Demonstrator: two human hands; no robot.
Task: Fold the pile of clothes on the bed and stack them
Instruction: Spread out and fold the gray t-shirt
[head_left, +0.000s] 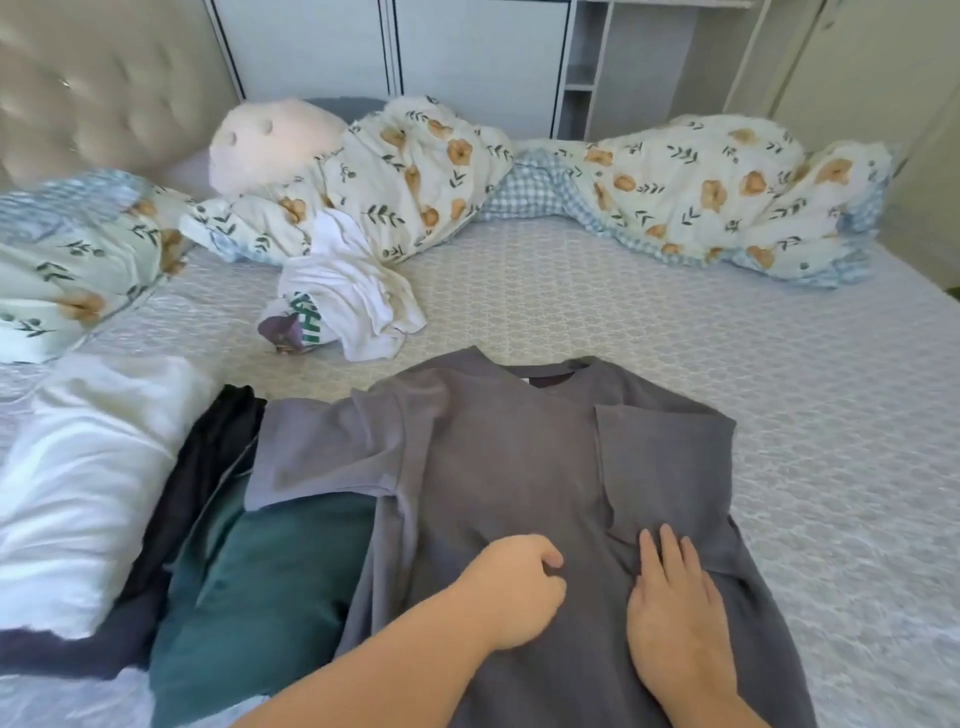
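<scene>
A grey T-shirt (519, 467) lies spread on the bed (779, 389) in front of me, collar away from me. Its right sleeve is folded inward over the body; its left sleeve lies out to the left. My left hand (514, 587) rests on the shirt's lower middle with fingers curled, pinching the cloth. My right hand (675, 597) lies flat on the shirt beside the folded sleeve's edge, fingers spread. To the left are a teal garment (260, 587), a dark garment (208, 457) and white cloth (88, 483). A crumpled white printed shirt (343, 296) lies farther back.
A floral duvet (701, 192) is bunched along the far side of the bed, with a floral pillow (67, 260) and a pale plush toy (270, 140) at the upper left. A tufted headboard (93, 88) stands at left, white cabinets (415, 47) behind.
</scene>
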